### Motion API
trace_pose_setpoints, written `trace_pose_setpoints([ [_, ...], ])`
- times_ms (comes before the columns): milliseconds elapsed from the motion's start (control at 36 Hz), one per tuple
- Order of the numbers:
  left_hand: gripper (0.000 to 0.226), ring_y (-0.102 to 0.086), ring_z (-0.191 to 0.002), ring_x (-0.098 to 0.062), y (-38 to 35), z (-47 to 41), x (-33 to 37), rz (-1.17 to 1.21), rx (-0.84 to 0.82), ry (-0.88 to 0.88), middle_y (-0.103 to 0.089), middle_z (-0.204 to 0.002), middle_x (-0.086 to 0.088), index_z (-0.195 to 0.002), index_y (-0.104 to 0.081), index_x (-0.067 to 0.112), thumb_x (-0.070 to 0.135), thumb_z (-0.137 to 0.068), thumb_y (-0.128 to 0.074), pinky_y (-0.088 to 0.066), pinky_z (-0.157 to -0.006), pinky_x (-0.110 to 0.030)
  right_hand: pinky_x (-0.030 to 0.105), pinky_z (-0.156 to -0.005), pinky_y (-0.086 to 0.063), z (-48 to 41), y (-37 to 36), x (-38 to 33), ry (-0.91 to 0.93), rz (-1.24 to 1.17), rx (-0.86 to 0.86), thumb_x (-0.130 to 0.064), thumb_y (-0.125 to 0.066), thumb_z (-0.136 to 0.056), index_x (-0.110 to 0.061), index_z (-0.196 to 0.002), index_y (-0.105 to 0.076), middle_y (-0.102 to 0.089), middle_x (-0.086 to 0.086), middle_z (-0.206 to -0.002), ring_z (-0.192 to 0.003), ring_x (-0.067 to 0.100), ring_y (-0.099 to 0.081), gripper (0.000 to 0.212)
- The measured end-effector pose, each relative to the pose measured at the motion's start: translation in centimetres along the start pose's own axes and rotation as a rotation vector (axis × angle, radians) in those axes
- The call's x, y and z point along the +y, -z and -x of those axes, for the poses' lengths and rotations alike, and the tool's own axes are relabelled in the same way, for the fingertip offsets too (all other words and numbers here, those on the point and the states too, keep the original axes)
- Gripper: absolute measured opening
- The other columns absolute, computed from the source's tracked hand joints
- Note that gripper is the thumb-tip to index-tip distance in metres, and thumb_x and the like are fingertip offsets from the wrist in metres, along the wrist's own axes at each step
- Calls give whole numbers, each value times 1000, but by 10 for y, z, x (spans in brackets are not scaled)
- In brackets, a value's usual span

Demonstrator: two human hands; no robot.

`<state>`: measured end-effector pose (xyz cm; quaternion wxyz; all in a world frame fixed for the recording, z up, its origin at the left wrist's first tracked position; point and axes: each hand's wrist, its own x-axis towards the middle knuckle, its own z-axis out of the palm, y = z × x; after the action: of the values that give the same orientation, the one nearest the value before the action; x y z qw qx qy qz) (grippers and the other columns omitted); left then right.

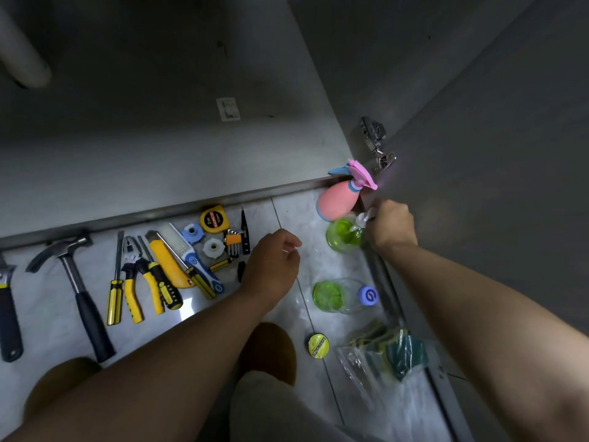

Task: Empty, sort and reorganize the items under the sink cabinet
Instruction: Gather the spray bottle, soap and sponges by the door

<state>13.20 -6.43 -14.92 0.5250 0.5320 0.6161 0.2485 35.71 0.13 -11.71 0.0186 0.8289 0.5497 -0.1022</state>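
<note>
Hand tools and bottles lie sorted on the pale marble-patterned tiled floor (334, 266) across the lower half of the frame, in front of the open grey sink cabinet (159, 122).

At the left sit a dark-handled adjustable wrench (8, 307) and a steel claw hammer with a black handle (79, 282). Next to them come yellow-and-black screwdrivers (114, 291), yellow-handled pliers (134, 288) and a yellow utility knife (167, 261). A round yellow tape measure (214, 219) and a set of hex keys in an orange holder (234, 242) lie nearer the cabinet edge.

At centre frame the left grip (274, 263), a bare hand, hovers just right of the tools with its fingers loosely curled and nothing plainly held.

At the right, the right grip (390, 226) is curled round the white sprayer head of an upright clear spray bottle of green liquid (342, 234). Just above it in the frame, a pink spray bottle with a blue-and-pink trigger (338, 202) stands touching or nearly touching the clear bottle, by the cabinet's corner below a steel door hinge (376, 145).

Below these lies a second clear bottle of green liquid with a blue cap (331, 296), on its side. Near the lower right lie a yellow-green roll of tape (318, 345) and a clear plastic bag of green and yellow scouring sponges (398, 352).
</note>
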Motion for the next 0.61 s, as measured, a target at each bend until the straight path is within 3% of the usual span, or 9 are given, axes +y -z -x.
trace_pose_setpoints([
  [194,19,-61,-98,-13,-6,-4,-6,-43,-12,12,-66,-110,-2,-106,-68,18,9,-96,-54,-47,-81,-26,41,-84,-52,7,-5,4,-30,70,-23,-15,-54,-92,-4,-111,-61,-66,28,-108,-102,46,-63,22],
  [306,19,-61,-95,-10,-14,-1,-6,-71,-50,13,-67,-109,1,-104,-68,21,11,-95,-55,-43,-75,-23,40,-72,-44,26,-3,9,-23,40,-26,-22,-51,-95,-10,-116,-43,-65,25,-106,-99,46,-63,25],
  [417,20,-63,-99,-16,-21,4,-5,-79,-93,19,-67,-109,-1,-104,-68,19,8,-94,-55,-51,-85,-30,34,-72,-44,58,-2,34,73,178,-282,-13,-55,-82,-29,-133,-41,-65,19,-114,-101,41,-65,55],
  [528,22,-63,-98,-16,-29,10,-10,-99,-158,15,-65,-107,-1,-106,-67,21,7,-92,-57,-46,-76,-22,32,-89,-52,95,-18,72,88,-29,-545,-10,-67,-77,-36,-139,-41,-57,13,-124,-104,31,-63,73],
  [611,29,-63,-101,-18,-35,15,-14,-102,-237,22,-64,-111,-2,-117,-64,22,7,-92,-60,-44,-77,-20,29,-76,-57,119,-35,91,33,-390,-606,-16,-88,-67,-42,-144,-39,-41,8,-132,-90,30,-67,95],
])
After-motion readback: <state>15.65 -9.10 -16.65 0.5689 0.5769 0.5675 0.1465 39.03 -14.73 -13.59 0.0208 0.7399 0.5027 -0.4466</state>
